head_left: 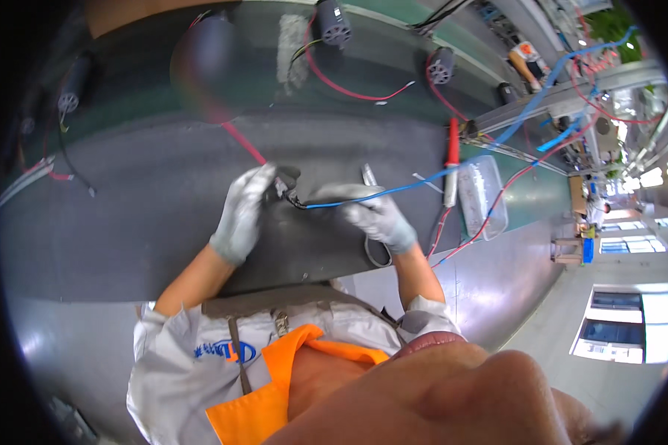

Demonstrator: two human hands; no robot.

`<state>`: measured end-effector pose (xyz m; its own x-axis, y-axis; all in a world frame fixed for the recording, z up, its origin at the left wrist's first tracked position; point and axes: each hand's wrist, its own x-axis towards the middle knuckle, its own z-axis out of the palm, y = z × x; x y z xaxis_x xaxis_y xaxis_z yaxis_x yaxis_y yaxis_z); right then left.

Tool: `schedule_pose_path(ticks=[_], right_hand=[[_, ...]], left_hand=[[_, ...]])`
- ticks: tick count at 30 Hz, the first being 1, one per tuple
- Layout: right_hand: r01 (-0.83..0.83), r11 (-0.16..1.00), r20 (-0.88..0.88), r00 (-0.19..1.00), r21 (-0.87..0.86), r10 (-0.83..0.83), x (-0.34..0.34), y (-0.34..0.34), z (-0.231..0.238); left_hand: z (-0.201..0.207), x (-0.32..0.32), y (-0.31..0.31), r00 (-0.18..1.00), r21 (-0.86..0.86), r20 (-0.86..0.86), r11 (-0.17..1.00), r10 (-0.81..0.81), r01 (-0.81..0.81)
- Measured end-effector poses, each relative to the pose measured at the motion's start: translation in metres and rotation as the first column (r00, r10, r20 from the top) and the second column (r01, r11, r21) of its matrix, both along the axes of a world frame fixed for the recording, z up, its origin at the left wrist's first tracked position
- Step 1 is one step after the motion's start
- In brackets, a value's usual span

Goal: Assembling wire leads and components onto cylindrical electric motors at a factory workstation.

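My left hand (241,211), in a pale glove, pinches the near end of a red cable (243,142). Beside its fingertips is a small dark piece (288,182), its kind unclear. A blue cord (416,184) comes down from the upper right and meets black wiring (295,200) there. My right hand (378,221), also gloved, is around the cord, its blurred fingers stretched toward the left hand and apart. The red cable runs up to a blurred motor (211,44). Partly hidden by my right hand lies a metal hand tool (369,175).
Several motors with leads, such as a grey motor (334,28) and a smaller-looking motor (441,68), stand along the far side of the dark bench (126,222). A clear plastic box (490,200) and a red-and-white rod-shaped tool (452,148) are at the right, near red cords and a metal frame (557,93).
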<state>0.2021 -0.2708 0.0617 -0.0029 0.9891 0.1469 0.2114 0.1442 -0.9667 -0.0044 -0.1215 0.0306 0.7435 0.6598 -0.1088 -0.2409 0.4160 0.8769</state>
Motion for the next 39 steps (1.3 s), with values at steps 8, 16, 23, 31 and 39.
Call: schedule_pose_path(ticks=[8,16,23,31,39], right_hand=[[0.538,0.751,0.314,0.840,-0.384,-0.441,0.046,0.032,0.001],[0.549,0.798,0.868,0.241,0.248,-0.435,0.161,0.235,0.002],[0.504,0.839,-0.053,0.850,-0.203,-0.524,0.171,0.315,-0.048],[0.118,0.866,-0.232,0.938,-0.486,-0.258,0.042,0.170,0.060],[0.022,0.972,0.125,0.992,-0.235,0.008,-0.092,0.051,0.006]], left_hand=[[-0.002,-0.174,0.114,-0.123,0.908,-0.057,0.103,0.991,0.406],[0.029,-0.066,0.108,0.681,0.997,-0.019,0.066,0.732,-0.044],[0.005,0.078,0.179,0.920,0.646,-0.111,0.731,0.375,-0.220],[0.018,0.077,0.172,0.991,-0.197,-0.097,0.974,0.090,-0.108],[0.051,-0.078,0.066,0.863,-0.146,-0.491,0.988,-0.116,0.050]])
